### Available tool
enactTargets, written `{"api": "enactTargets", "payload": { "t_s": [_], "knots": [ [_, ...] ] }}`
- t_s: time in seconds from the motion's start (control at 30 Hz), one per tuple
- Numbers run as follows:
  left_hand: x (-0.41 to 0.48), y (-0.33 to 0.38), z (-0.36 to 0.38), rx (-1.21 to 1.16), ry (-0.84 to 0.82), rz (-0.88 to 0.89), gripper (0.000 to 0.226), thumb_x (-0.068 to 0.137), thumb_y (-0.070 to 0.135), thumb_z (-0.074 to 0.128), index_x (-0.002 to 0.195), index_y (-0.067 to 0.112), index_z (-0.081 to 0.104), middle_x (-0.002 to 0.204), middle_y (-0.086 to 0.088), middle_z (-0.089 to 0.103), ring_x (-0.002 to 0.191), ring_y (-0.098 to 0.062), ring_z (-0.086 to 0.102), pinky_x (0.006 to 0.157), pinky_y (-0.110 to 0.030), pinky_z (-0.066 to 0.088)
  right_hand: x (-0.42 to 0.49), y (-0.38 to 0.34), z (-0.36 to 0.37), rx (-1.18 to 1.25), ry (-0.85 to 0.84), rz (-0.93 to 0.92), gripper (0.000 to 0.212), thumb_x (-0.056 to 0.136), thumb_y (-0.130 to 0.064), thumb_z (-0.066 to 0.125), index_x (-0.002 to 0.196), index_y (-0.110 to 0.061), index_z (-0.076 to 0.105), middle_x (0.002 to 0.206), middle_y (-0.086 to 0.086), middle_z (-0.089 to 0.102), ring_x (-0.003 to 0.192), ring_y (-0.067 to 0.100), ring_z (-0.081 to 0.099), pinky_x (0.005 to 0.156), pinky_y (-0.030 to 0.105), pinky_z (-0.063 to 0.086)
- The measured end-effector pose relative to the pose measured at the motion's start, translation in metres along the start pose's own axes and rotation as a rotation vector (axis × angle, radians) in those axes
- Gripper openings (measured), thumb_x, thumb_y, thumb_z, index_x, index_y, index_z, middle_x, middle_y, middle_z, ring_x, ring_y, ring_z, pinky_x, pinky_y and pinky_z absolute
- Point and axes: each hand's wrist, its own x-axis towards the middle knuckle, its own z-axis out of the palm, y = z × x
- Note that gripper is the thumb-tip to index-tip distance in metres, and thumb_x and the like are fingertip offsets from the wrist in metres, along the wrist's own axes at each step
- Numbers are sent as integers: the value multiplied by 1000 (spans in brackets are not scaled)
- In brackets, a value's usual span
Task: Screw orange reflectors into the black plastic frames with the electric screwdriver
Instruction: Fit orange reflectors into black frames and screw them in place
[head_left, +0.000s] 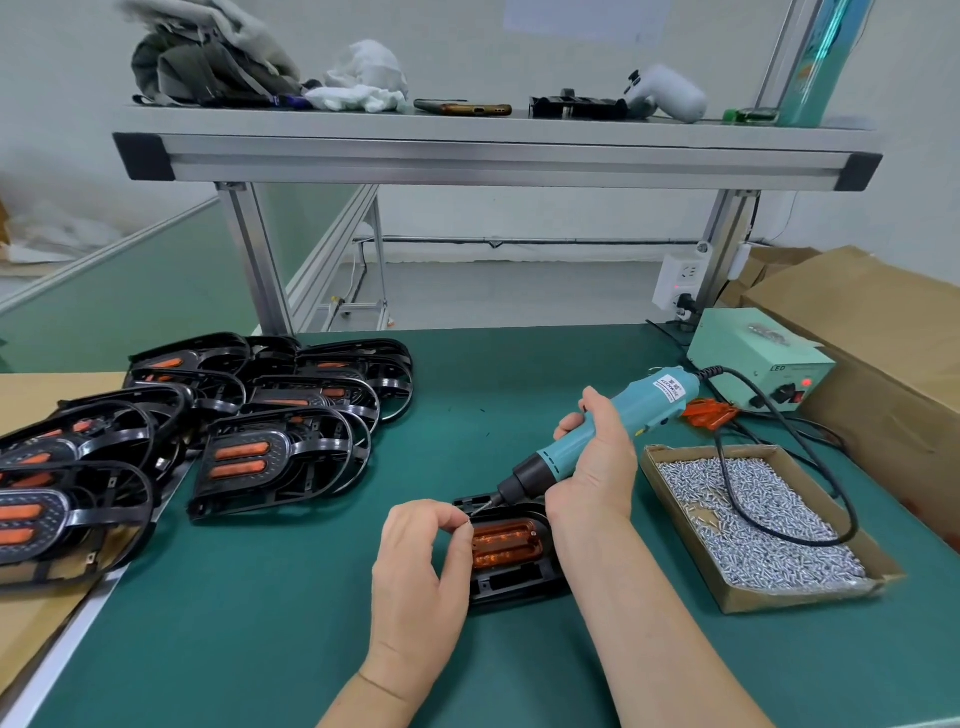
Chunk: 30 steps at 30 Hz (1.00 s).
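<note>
The black frame (514, 587) is lying flat on the desk (311, 597) with the orange reflector (506, 543) sitting inside it. The left hand (421, 561) is pinching a tiny screw (475, 513) at the screwdriver (623, 410) tip, lining it up. The right hand (597, 467) is gripping the screwdriver tight and tilting it down.

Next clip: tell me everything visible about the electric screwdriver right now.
The electric screwdriver has a teal plastic-looking body, white label, black collar and thin metal bit. It tilts bit-down to the left, tip over the far left corner of the black frame holding the orange reflector. The right hand grips its body; the left hand pinches what looks like a screw at the tip. Its black cable loops over the screw tray.
</note>
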Motion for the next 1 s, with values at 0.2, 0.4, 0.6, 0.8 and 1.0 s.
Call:
{"api": "enactTargets", "payload": {
  "t_s": [0.2, 0.4, 0.6, 0.8, 1.0],
  "knots": [
    [0, -1, 0, -5, 5, -7, 20, 84, 13, 62, 85, 33, 57, 96, 23, 57, 96, -3, 56, 85, -5, 36, -1, 3, -1, -18, 5, 4, 23, 84, -25, 75, 99, -21, 58, 56, -6, 57, 47, 5, 54, 62, 27, 45],
    [0, -2, 1, 5, 7, 8, 21, 83, 13, 63, 85, 33, 58, 97, 23, 57, 97, -3, 56, 85, -5, 36, -1, 4, -2, -15, 3, 5, 22, 84, -24, 75, 98, -22, 58, 54, -7, 58, 46, 5, 54, 60, 26, 45],
    [0, -2, 1, 1, 20, -6, 21, 83, 14, 62, 85, 35, 57, 96, 22, 57, 96, -3, 56, 85, -6, 36, -1, 3, -2, -5, 9, -2, 20, 84, -23, 74, 95, -22, 58, 55, -7, 57, 47, 5, 55, 63, 27, 46],
    [1, -2, 1, 1, 21, -10, 23, 83, 14, 62, 84, 36, 56, 96, 22, 57, 96, -3, 56, 84, -5, 36, -1, 6, -2, -14, 12, 8, 21, 83, -24, 75, 97, -23, 58, 56, -7, 58, 48, 4, 55, 63, 28, 45],
    [0, -2, 2, -10, 34, 32, 26, 81, 9, 63, 86, 34, 56, 97, 22, 57, 97, -2, 56, 86, -5, 37, 0, 7, -4, -25, 28, 23, 22, 83, -25, 75, 98, -23, 59, 55, -7, 58, 47, 4, 55, 62, 28, 46]
  ]
}}
